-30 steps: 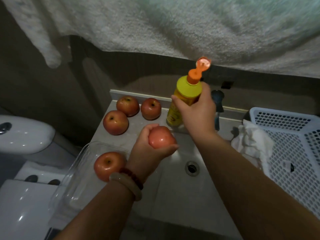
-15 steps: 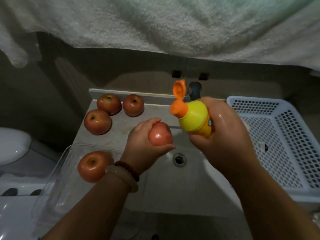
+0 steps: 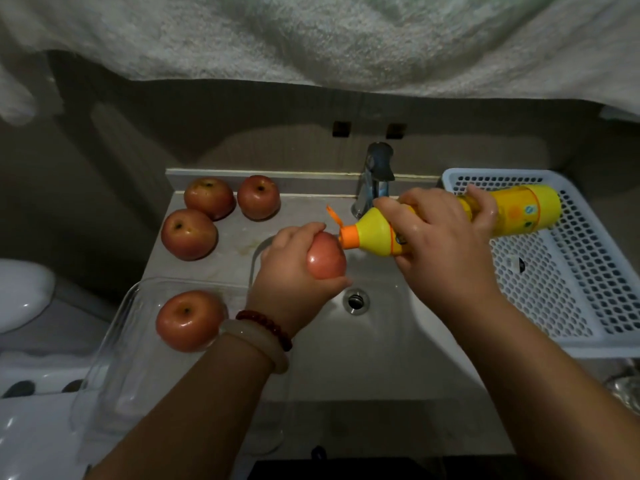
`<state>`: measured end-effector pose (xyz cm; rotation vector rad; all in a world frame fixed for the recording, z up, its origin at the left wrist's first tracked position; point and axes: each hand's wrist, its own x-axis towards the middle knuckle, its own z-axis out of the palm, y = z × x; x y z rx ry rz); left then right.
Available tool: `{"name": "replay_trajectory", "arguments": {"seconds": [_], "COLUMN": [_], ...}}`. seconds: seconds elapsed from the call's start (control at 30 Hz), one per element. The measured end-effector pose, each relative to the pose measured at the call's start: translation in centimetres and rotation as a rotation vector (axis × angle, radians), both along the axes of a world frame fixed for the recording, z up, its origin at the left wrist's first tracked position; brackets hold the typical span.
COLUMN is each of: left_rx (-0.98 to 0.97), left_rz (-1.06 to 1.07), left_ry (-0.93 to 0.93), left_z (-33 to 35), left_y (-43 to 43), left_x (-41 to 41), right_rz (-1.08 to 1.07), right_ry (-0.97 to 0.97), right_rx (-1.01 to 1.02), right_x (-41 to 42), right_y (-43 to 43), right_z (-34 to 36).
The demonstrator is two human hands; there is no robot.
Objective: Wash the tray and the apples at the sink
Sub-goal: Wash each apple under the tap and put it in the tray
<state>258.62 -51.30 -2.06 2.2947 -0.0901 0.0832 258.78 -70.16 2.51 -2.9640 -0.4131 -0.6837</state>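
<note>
The left hand (image 3: 294,271) gripped one apple (image 3: 327,259) over the sink (image 3: 381,341), fingers curled round it. The right hand (image 3: 440,244) clasped one yellow bottle (image 3: 450,220) laid sideways, its orange nozzle (image 3: 348,237) touching the held apple and its flip cap open.

Five apples were counted: one held, three on the counter (image 3: 211,199) (image 3: 259,197) (image 3: 188,233), one in the clear tray (image 3: 188,320). The single clear tray (image 3: 114,341) sat left of the basin, its near end hidden behind the left forearm. One tap (image 3: 375,178) stood behind the hands. One white basket (image 3: 571,271) sat to the right; its contents were possibly none, but the bottle obscured part of it.
</note>
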Motion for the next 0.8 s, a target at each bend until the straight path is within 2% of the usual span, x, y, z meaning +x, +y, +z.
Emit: {"name": "replay_trajectory", "arguments": {"seconds": [0.8], "left_rx": [0.054], "left_rz": [-0.020], "left_ry": [0.051], "left_z": [0.11], "left_y": [0.32], "left_x": [-0.20], "right_rz": [0.046], "right_ry": [-0.055], "right_rx": [-0.099], "right_x": [0.60], "right_y": [0.35], "right_z": [-0.79]}}
